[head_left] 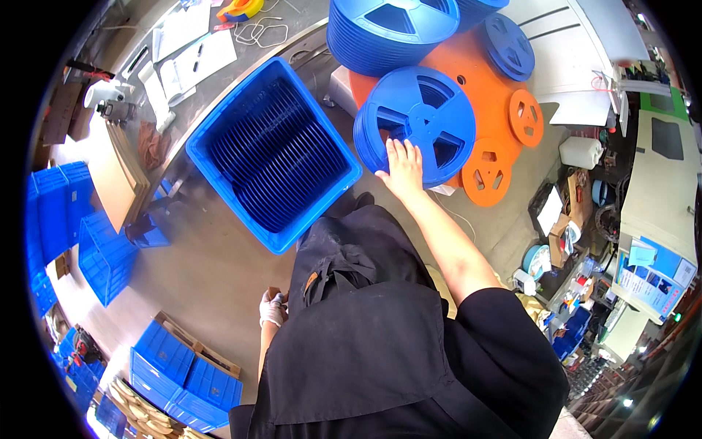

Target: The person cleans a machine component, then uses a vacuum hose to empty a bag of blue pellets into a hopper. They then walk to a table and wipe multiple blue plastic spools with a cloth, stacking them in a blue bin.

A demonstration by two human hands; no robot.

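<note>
My right hand (402, 167) is bare and lies flat, fingers apart, on the near edge of the top blue reel (428, 121) of a short stack. That stack rests on big orange reels (482, 84). Just left of it stands a blue crate (322, 216) packed with blue reels on edge (274, 150). My left hand (271, 309) wears a white glove and sits low beside my black apron, next to something small and brown; whether it grips that is unclear. A taller stack of blue reels (384, 33) stands farther back.
Smaller orange reels (486, 174) and a small blue reel (507, 45) lie to the right. A metal table (289, 33) at the back carries papers (197, 58). Empty blue crates (106, 252) stand left and below, cardboard sheets (117, 175) lean at left, and a white jug (581, 152) stands at right.
</note>
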